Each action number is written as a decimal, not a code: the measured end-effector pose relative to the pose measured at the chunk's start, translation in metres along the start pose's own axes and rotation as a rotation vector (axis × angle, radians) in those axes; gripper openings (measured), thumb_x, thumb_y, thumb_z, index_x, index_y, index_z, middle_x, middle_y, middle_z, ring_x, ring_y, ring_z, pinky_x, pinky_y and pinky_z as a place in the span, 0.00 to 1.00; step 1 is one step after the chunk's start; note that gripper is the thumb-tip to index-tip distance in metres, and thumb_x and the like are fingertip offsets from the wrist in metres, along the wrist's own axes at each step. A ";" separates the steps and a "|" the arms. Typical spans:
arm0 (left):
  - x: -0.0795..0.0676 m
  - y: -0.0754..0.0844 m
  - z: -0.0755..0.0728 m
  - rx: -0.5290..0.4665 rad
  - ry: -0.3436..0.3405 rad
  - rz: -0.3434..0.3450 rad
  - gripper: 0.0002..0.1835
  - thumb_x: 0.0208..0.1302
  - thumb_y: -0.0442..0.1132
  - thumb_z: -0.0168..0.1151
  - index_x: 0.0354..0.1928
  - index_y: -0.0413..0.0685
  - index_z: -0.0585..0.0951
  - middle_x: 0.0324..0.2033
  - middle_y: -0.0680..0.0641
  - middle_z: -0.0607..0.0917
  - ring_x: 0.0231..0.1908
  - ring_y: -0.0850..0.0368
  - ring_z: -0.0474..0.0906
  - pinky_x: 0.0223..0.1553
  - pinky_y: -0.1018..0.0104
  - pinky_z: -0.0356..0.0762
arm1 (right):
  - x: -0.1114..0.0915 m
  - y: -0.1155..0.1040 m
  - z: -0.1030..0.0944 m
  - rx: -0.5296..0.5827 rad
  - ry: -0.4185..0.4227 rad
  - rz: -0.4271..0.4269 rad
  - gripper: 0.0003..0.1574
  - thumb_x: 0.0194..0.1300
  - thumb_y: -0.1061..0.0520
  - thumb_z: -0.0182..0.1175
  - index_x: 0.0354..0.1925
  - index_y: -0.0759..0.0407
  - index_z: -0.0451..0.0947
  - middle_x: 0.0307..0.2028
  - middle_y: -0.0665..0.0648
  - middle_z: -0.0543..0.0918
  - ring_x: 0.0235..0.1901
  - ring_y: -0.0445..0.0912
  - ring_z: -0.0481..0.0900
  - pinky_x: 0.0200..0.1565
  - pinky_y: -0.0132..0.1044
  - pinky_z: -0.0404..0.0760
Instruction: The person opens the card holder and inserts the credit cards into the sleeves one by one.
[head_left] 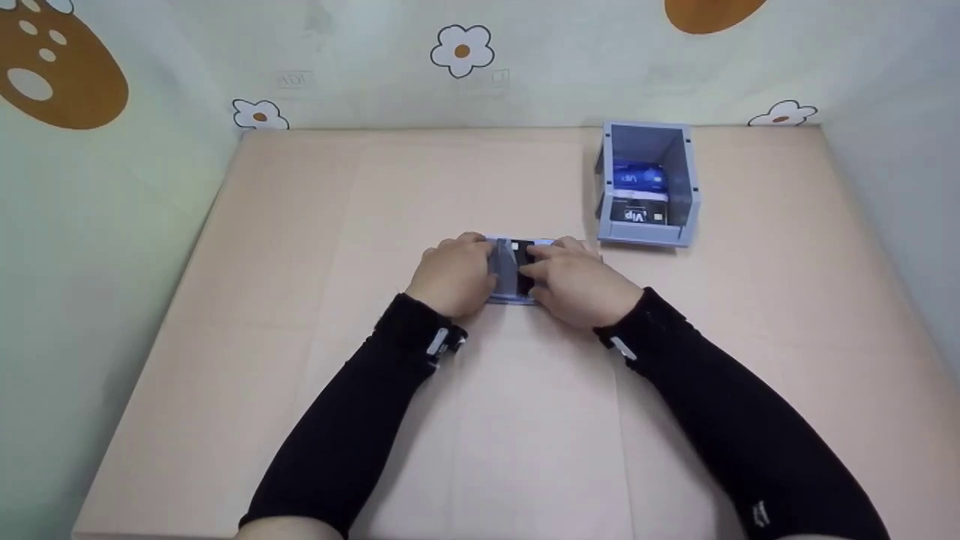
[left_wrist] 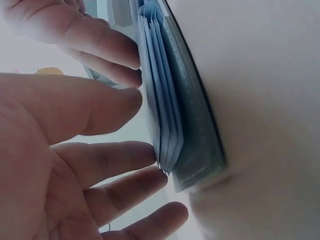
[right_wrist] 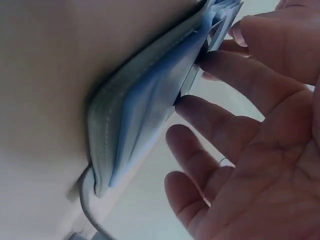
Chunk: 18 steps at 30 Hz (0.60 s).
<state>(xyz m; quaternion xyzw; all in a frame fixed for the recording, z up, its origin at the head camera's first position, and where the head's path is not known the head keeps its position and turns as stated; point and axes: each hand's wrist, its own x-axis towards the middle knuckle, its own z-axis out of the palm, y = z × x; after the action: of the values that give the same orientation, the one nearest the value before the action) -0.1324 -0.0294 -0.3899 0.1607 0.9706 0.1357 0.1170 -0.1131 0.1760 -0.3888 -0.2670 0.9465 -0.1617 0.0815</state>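
Note:
A card holder with clear plastic sleeves lies spread on the table between both hands. A black card with a chip shows in its middle. On the left part of the holder rests my left hand, its thumb and fingertips touching the stacked sleeves in the left wrist view. My right hand touches the black card with extended fingertips and partly covers the holder's right side. Seen from the right wrist, the stitched cover lies under the sleeves, with a thin strap at its edge.
A grey-blue open bin stands at the back right of the table, beyond the right hand. Inside lie blue cards and a black VIP card. Walls with printed flowers enclose the pale table.

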 end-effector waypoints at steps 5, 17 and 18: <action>0.000 -0.001 0.001 -0.009 0.009 0.006 0.26 0.70 0.44 0.64 0.68 0.46 0.80 0.71 0.43 0.77 0.64 0.39 0.79 0.63 0.41 0.77 | 0.001 0.003 -0.005 0.036 0.063 0.099 0.18 0.74 0.56 0.62 0.57 0.59 0.87 0.54 0.58 0.90 0.54 0.58 0.82 0.61 0.54 0.70; 0.001 -0.002 0.001 -0.039 -0.010 0.020 0.27 0.71 0.44 0.64 0.68 0.41 0.79 0.71 0.40 0.77 0.67 0.40 0.78 0.67 0.47 0.77 | 0.003 -0.002 0.003 0.085 0.016 0.035 0.19 0.74 0.58 0.61 0.59 0.59 0.86 0.54 0.58 0.90 0.55 0.58 0.84 0.64 0.54 0.75; 0.001 -0.002 0.001 -0.043 -0.011 0.022 0.27 0.71 0.44 0.64 0.68 0.40 0.79 0.71 0.40 0.77 0.67 0.40 0.78 0.68 0.48 0.76 | 0.003 -0.002 0.003 0.086 0.011 0.031 0.19 0.74 0.58 0.61 0.59 0.59 0.86 0.54 0.57 0.90 0.55 0.58 0.84 0.64 0.53 0.75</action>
<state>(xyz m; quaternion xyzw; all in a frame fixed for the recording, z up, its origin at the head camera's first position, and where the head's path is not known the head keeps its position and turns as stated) -0.1333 -0.0308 -0.3913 0.1696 0.9650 0.1569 0.1244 -0.1139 0.1714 -0.3914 -0.2477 0.9431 -0.2027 0.0901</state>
